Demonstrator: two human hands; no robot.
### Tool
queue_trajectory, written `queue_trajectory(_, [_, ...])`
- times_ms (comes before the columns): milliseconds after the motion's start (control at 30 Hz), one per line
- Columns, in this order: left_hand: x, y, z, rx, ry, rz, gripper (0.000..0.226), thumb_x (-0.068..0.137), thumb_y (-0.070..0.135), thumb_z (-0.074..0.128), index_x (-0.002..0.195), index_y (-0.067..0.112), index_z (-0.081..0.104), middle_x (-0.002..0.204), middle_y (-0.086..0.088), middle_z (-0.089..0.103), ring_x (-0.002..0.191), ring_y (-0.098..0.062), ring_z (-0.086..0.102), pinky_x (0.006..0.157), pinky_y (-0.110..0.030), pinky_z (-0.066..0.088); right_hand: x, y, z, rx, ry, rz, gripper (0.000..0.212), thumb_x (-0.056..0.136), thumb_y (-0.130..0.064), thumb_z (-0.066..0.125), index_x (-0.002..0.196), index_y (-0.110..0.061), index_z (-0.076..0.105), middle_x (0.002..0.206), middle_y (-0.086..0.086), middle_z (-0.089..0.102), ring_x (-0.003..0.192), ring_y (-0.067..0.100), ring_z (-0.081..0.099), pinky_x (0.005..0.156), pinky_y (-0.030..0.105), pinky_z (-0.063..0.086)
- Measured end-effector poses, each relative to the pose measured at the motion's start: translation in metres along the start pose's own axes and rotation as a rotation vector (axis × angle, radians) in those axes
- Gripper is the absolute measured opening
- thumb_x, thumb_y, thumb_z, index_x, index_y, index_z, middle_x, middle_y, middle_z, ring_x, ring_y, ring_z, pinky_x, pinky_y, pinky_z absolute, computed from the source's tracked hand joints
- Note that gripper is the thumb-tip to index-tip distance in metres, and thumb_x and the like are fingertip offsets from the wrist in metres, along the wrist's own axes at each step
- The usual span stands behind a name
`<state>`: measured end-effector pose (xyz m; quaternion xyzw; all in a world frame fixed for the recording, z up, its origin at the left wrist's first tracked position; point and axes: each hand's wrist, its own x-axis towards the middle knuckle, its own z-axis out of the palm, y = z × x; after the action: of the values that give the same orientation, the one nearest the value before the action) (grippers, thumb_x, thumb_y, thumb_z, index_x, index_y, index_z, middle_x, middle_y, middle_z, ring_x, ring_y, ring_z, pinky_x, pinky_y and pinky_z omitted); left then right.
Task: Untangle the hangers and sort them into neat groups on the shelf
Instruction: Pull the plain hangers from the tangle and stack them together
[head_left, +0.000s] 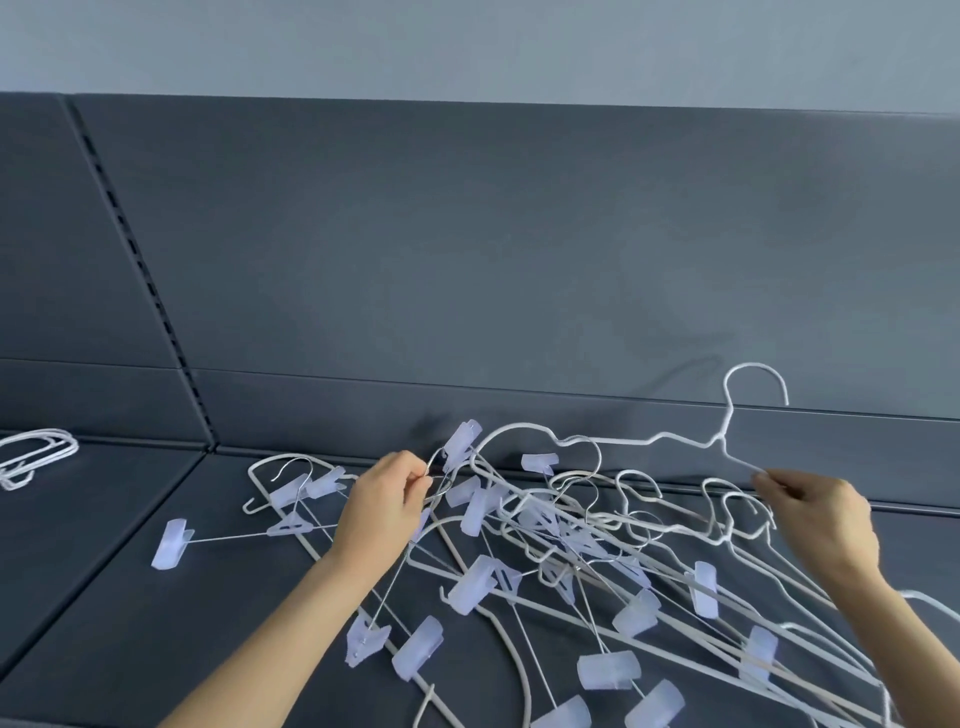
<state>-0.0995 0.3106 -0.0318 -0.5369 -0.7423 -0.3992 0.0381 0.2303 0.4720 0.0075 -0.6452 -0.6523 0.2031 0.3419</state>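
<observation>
Several clip hangers (608, 670) across wire hangers (597, 525)

White hangers (722, 439) and pale lilac translucent clips (470, 590) are showing bright against the dark slate-grey shelf (130, 597), whose back panel (519, 234) is carrying a column of black slots (127, 234) under a pale blue-grey wall (467, 41).

Likely a shop, dark metal display shelf (130, 571), slotted upright (140, 270) (retail-style), tangled clothes hangers (571, 525)

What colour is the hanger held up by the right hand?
White; the hanger in the right hand shows best in the head view.
</observation>
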Motion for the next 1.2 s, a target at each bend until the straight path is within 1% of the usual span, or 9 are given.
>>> queue_trajectory(167, [-0.004, -0.012, -0.012, 0.145, 0.019, -0.052, 0.016, 0.085, 0.003, 0.056, 0.071, 0.006, 0.05, 0.071, 0.001, 0.049, 0.065, -0.02, 0.046, 0.061, -0.03, 0.034, 0.002, 0.004, 0.001, 0.02, -0.001, 0.01, 0.027, 0.086, -0.026, 0.059, 0.081, -0.001, 0.067, 0.072, 0.024, 0.063, 0.079, 0.044, 0.055, 0.067, 0.039, 0.043])
queue_trajectory(367, [0.002, 0.01, -0.007, 0.086, -0.388, -0.148, 0.019, 0.077, 0.03, 0.066, 0.075, 0.011, 0.065, 0.077, 0.003, 0.065, 0.077, -0.017, 0.06, 0.071, -0.031, 0.048, 0.001, 0.002, 0.006, 0.065, -0.028, -0.031, 0.027, 0.086, -0.026, 0.059, 0.076, -0.002, 0.067, 0.067, 0.025, 0.061, 0.07, 0.04, 0.053, 0.065, 0.037, 0.042])
queue_trajectory(500, [0.025, 0.013, -0.004, -0.071, -0.176, -0.247, 0.019, 0.082, 0.027, 0.063, 0.09, 0.01, 0.065, 0.088, 0.0, 0.068, 0.084, -0.017, 0.062, 0.077, -0.026, 0.046, 0.002, 0.007, -0.004, 0.125, -0.037, -0.024, 0.033, 0.085, -0.021, 0.06, 0.058, -0.002, 0.059, 0.05, 0.016, 0.046, 0.055, 0.023, 0.033, 0.056, 0.029, 0.033])
queue_trajectory(633, [0.047, 0.017, 0.007, -0.251, -0.249, -0.399, 0.046, 0.087, 0.021, 0.059, 0.13, 0.009, 0.047, 0.117, -0.007, 0.061, 0.11, -0.021, 0.057, 0.092, -0.027, 0.038, 0.001, 0.008, -0.009, 0.168, -0.057, -0.018, 0.04, 0.085, -0.019, 0.061, 0.048, -0.007, 0.05, 0.047, 0.006, 0.036, 0.052, 0.018, 0.025, 0.045, 0.024, 0.025])
queue_trajectory(700, [0.053, 0.021, 0.013, -0.355, -0.218, -0.405, 0.037, 0.086, 0.017, 0.06, 0.122, 0.009, 0.056, 0.112, -0.009, 0.065, 0.104, -0.02, 0.06, 0.091, -0.028, 0.042, 0.002, 0.008, -0.009, 0.167, -0.07, -0.025, 0.036, 0.085, -0.018, 0.061, 0.051, -0.006, 0.055, 0.045, 0.004, 0.039, 0.05, 0.017, 0.027, 0.038, 0.021, 0.025])
queue_trajectory(800, [0.056, 0.029, 0.016, -0.36, -0.12, -0.335, 0.012, 0.083, 0.012, 0.06, 0.088, 0.007, 0.07, 0.08, -0.006, 0.068, 0.072, -0.014, 0.058, 0.07, -0.025, 0.042, 0.002, 0.008, -0.007, 0.144, -0.06, -0.021, 0.033, 0.084, -0.019, 0.061, 0.054, -0.008, 0.059, 0.039, -0.001, 0.043, 0.048, 0.021, 0.032, 0.05, 0.025, 0.03])
queue_trajectory(867, [0.056, 0.036, 0.016, -0.376, -0.099, -0.272, 0.011, 0.083, 0.016, 0.063, 0.084, 0.007, 0.071, 0.074, 0.002, 0.064, 0.068, -0.009, 0.056, 0.067, -0.023, 0.041, 0.003, 0.005, -0.005, 0.124, -0.049, -0.023, 0.029, 0.085, -0.021, 0.061, 0.059, -0.008, 0.063, 0.048, 0.009, 0.048, 0.052, 0.024, 0.035, 0.056, 0.029, 0.034])
queue_trajectory(1067, [0.053, 0.045, 0.024, -0.259, -0.094, -0.196, 0.018, 0.079, 0.013, 0.068, 0.096, 0.013, 0.07, 0.124, -0.005, 0.043, 0.121, -0.019, 0.037, 0.092, -0.022, 0.028, 0.002, -0.019, 0.007, 0.158, -0.046, -0.12, 0.037, 0.085, -0.019, 0.058, 0.054, -0.002, 0.05, 0.049, 0.008, 0.035, 0.055, 0.02, 0.026, 0.055, 0.029, 0.026])
queue_trajectory(1200, [0.05, 0.036, 0.015, -0.234, 0.052, -0.194, 0.027, 0.074, 0.01, 0.071, 0.091, 0.016, 0.051, 0.105, 0.002, 0.044, 0.111, -0.021, 0.039, 0.086, -0.023, 0.027, 0.002, -0.019, 0.004, 0.176, -0.048, -0.143, 0.033, 0.085, -0.022, 0.057, 0.055, -0.008, 0.056, 0.049, 0.007, 0.039, 0.054, 0.019, 0.029, 0.055, 0.028, 0.029])
